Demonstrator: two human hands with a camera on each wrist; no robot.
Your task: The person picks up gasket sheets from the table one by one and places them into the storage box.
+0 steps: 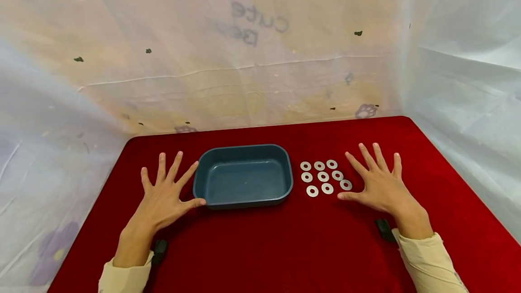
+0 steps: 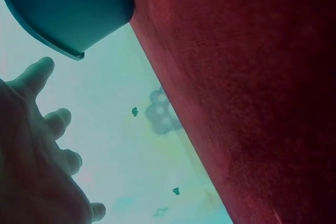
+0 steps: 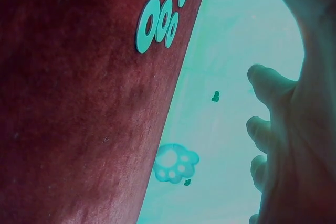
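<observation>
A blue-grey rectangular tray (image 1: 246, 202) with rounded corners and nothing inside stands on the red cloth, left of centre. My left hand (image 1: 163, 198) is spread just left of it, thumb and index fingertips right at its rim in the head view. In the left wrist view, straight fingers (image 2: 58, 121) show beside the tray's wall (image 2: 73, 19). Several flat metal washers (image 1: 323, 180) lie in three rows to the tray's right. Fingers splayed, my right hand (image 1: 380, 186) is just right of the washers and holds nothing. The right wrist view shows some washers (image 3: 148, 24) lying flat on the cloth.
The red-covered table (image 1: 260, 248) reaches back to a pale printed sheet (image 1: 260, 94) hung behind it. More sheeting hangs at the left side (image 1: 49, 171) and right side (image 1: 468, 103). A dark wrist device (image 1: 159, 251) shows beside the left sleeve, another dark device (image 1: 384, 229) beside the right.
</observation>
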